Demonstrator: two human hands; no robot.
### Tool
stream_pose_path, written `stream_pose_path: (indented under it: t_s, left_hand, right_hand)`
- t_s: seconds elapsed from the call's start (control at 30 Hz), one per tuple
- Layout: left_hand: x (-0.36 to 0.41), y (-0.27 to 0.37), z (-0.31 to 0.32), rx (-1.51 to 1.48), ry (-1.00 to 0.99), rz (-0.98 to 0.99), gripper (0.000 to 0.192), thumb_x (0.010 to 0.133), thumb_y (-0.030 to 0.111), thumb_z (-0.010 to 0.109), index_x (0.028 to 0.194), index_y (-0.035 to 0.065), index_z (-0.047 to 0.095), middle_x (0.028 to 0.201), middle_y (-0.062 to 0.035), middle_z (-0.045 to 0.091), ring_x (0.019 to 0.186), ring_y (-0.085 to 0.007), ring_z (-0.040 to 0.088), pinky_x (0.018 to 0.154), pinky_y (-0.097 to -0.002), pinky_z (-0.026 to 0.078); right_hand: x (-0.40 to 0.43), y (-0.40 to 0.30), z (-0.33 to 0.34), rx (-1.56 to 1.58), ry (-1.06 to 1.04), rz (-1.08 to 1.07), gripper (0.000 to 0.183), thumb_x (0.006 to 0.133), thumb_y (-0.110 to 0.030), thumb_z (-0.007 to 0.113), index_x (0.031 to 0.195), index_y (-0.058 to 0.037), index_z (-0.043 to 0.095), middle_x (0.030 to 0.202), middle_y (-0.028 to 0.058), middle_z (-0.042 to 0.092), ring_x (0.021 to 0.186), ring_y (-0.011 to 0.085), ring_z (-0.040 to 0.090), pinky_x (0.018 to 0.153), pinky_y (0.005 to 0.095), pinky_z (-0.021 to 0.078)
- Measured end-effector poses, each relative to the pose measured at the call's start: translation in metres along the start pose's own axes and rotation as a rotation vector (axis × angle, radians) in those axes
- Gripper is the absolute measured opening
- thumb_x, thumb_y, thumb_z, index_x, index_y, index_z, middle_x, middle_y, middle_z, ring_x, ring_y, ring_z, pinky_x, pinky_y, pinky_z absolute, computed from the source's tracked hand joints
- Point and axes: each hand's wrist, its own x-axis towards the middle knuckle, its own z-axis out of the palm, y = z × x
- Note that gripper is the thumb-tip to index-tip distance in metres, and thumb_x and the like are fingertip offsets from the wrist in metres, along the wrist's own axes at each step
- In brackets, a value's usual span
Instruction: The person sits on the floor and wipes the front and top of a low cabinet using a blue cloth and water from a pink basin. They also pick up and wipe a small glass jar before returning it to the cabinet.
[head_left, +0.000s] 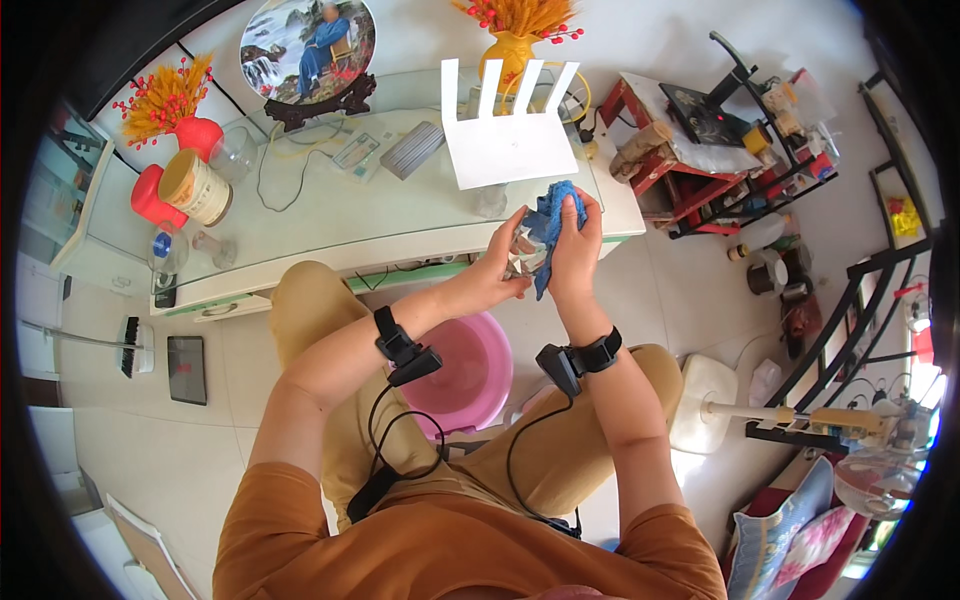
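Observation:
Between my two hands is a clear faceted glass object (525, 255), partly covered by my fingers. My left hand (504, 262) grips its left side, fingers curled around it. Bunched in my right hand (577, 244) is a blue cloth (559, 214), pressed against the glass, with one end hanging down. Both hands are just in front of the edge of a glass-topped white cabinet (375, 232). Below them, between my knees, a pink plastic basin (457, 375) stands on the floor. What the basin holds is not plain.
A white router (510, 150) with upright antennas stands on the cabinet behind my hands, near a grey ridged box (412, 150). Left are a lidded jar (195, 187), a red vase (199, 135) and small glassware (217, 251). A standing fan's white base (701, 405) is at the right.

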Motion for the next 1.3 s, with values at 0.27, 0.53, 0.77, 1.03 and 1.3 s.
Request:
stream_pose_path:
  t_s: [0.27, 0.53, 0.77, 1.03, 1.3]
  left_hand:
    - [0.003, 0.005, -0.001, 0.238, -0.032, 0.169, 0.087, 0.088, -0.006, 0.054, 0.154, 0.0171, 0.002, 0.132, -0.0138, 0.033, 0.085, -0.0124, 0.051, 0.075, -0.03, 0.051]
    - [0.007, -0.006, -0.008, 0.047, 0.158, -0.122, 0.08, 0.084, -0.002, 0.057, 0.15, 0.0061, 0.012, 0.127, -0.0177, 0.035, 0.098, -0.0237, 0.056, 0.076, -0.0343, 0.052]
    - [0.013, -0.023, -0.006, 0.467, 0.23, 0.195, 0.07, 0.077, -0.008, 0.06, 0.138, -0.0004, 0.026, 0.118, -0.0203, 0.039, 0.109, -0.0366, 0.05, 0.091, -0.0395, 0.047]
    - [0.002, -0.01, -0.004, 0.447, 0.069, 0.108, 0.091, 0.078, -0.01, 0.057, 0.152, 0.0054, 0.005, 0.126, -0.0199, 0.036, 0.116, -0.032, 0.045, 0.096, -0.0363, 0.042]
    - [-0.013, 0.012, -0.019, -0.037, -0.105, -0.118, 0.086, 0.091, 0.003, 0.056, 0.154, 0.0164, -0.001, 0.136, -0.0132, 0.035, 0.106, -0.0216, 0.052, 0.091, -0.0376, 0.048]
  right_hand:
    - [0.037, 0.022, -0.028, 0.365, -0.067, 0.456, 0.031, 0.102, -0.032, 0.046, 0.119, -0.0053, 0.052, 0.096, 0.0062, 0.063, 0.08, 0.0149, 0.062, 0.069, 0.0272, 0.0517]
    - [-0.009, -0.005, -0.003, -0.2, -0.353, -0.217, 0.027, 0.095, -0.022, 0.059, 0.117, -0.0054, 0.054, 0.114, 0.0115, 0.059, 0.097, 0.0225, 0.056, 0.083, 0.0375, 0.047]
    - [-0.013, 0.004, 0.008, -0.556, -0.251, -0.543, 0.025, 0.085, -0.013, 0.069, 0.107, -0.0038, 0.058, 0.118, 0.0142, 0.05, 0.108, 0.0341, 0.044, 0.091, 0.0432, 0.0406]
    - [0.006, 0.007, 0.001, -0.371, -0.073, -0.175, 0.018, 0.094, -0.015, 0.058, 0.099, 0.0016, 0.057, 0.096, 0.0146, 0.058, 0.086, 0.0261, 0.056, 0.08, 0.0349, 0.0451]
    - [0.026, 0.013, -0.016, -0.107, 0.006, 0.103, 0.024, 0.096, -0.022, 0.06, 0.101, 0.0016, 0.059, 0.079, 0.0043, 0.06, 0.069, 0.0112, 0.051, 0.065, 0.0268, 0.0446]
